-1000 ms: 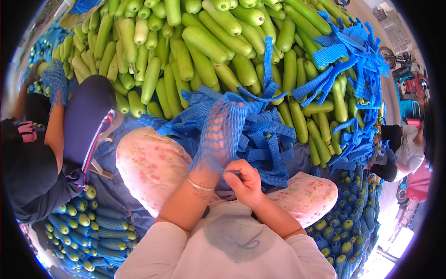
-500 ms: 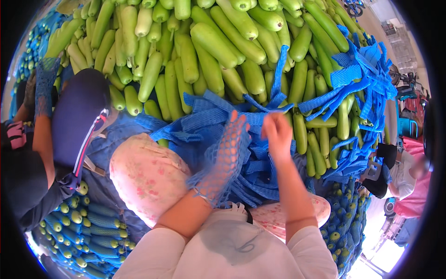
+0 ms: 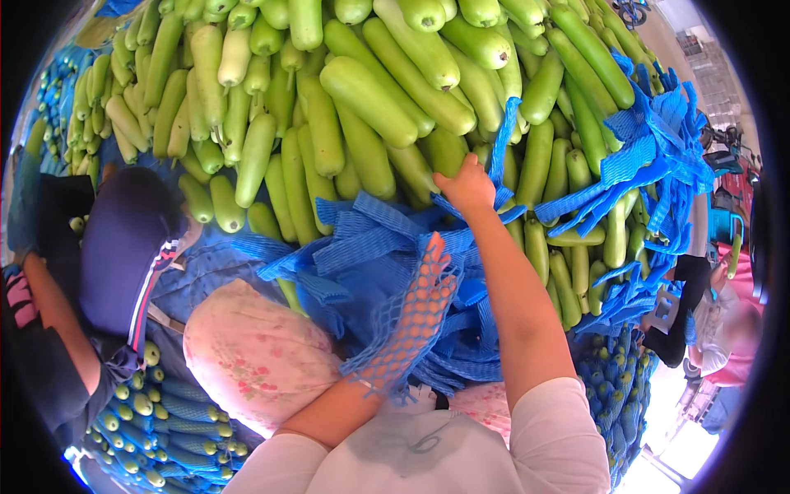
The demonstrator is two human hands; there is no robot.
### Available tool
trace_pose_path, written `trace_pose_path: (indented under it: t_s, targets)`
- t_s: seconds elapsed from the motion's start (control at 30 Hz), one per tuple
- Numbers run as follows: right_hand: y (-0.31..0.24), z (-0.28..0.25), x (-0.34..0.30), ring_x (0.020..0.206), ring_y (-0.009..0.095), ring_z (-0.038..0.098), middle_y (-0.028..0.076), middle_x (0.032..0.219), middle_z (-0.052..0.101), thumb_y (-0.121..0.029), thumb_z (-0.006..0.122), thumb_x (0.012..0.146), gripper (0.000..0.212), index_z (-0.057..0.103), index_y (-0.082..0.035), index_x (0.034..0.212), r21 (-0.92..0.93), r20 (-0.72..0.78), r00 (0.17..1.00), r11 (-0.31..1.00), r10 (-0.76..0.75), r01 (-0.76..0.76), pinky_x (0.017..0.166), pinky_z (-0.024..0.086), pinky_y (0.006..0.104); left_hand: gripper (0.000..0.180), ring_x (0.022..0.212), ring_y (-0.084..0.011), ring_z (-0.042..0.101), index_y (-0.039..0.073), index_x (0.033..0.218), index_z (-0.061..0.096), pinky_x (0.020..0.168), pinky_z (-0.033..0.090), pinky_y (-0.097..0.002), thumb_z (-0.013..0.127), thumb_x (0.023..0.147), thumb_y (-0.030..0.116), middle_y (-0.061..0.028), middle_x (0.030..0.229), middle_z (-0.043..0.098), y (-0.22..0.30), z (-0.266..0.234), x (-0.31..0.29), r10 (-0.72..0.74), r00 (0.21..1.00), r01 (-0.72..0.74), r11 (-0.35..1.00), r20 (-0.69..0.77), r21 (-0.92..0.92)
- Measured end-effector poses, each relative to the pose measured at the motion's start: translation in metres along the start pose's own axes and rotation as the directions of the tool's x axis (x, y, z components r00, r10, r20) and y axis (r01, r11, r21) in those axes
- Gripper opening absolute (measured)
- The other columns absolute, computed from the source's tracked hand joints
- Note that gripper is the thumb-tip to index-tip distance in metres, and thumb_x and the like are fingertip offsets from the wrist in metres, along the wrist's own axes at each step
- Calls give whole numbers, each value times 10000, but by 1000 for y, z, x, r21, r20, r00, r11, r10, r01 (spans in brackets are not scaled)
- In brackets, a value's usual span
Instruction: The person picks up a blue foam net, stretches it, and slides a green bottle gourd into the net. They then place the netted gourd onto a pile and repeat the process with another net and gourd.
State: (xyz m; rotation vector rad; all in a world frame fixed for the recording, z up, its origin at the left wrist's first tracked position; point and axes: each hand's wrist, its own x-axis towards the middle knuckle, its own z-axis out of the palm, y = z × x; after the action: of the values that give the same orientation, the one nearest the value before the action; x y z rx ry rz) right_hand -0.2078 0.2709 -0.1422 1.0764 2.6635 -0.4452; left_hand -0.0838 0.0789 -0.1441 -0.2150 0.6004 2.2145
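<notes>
My left hand (image 3: 421, 300) is inside a blue mesh net sleeve (image 3: 383, 350) that runs from the fingers to the wrist. Its fingers are stretched out and it grips nothing. My right hand (image 3: 469, 188) is bare and reaches forward, its thumb and fingers around the lower end of a light green bottle gourd (image 3: 443, 148) in the pile. Beneath and around my left hand lies a heap of flattened blue net sleeves (image 3: 362, 247). One upright blue strip (image 3: 504, 136) stands just beside my right hand.
A large pile of bottle gourds (image 3: 370, 99) fills the far side. More blue nets (image 3: 650, 156) hang over it at right. Netted gourds lie stacked at lower left (image 3: 173, 420) and lower right (image 3: 613, 387). A co-worker (image 3: 123, 247) sits at left, another person (image 3: 716, 329) at far right.
My right hand has moved forward from above the nets to a gourd in the pile. My left hand has shifted slightly nearer and right, still in its net. The person at right now holds up a gourd.
</notes>
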Motion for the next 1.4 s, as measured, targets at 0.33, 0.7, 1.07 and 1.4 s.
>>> trace_pose_path:
  t_s: [0.33,0.7,1.07,1.4]
  targets:
    - [75,-46,-180,838,231,625,106,1013,619,-456,509,862,531,493,-52,1207,834,509,843,-140,-175,-533,670,524,318,993,1340,-175,214,153,1482,47,1046,344,-371,686,746,-35,-83,1508,86,8,59,-36,29,967,-233,514,255,825]
    - [98,-34,-308,748,126,544,56,843,608,-338,567,904,372,556,-17,1092,962,262,960,109,-98,-252,707,444,276,682,1091,-220,553,80,1420,260,922,467,-330,627,864,227,-101,1242,507,13,52,-61,-202,976,184,964,78,191]
    - [91,-2,-262,580,107,530,72,654,613,-193,662,827,198,653,2,860,835,-213,970,538,120,116,566,437,272,491,1189,-175,494,26,1362,355,999,415,-312,503,918,173,-114,1332,460,-35,-47,-83,-127,950,-175,538,285,824]
    - [96,59,-248,586,107,533,64,656,624,-218,669,820,220,657,0,851,918,-65,995,394,79,29,576,437,274,391,1053,-263,574,-2,1194,524,887,457,-349,600,823,96,-177,1156,580,-15,-68,-97,-230,964,-163,-119,133,979]
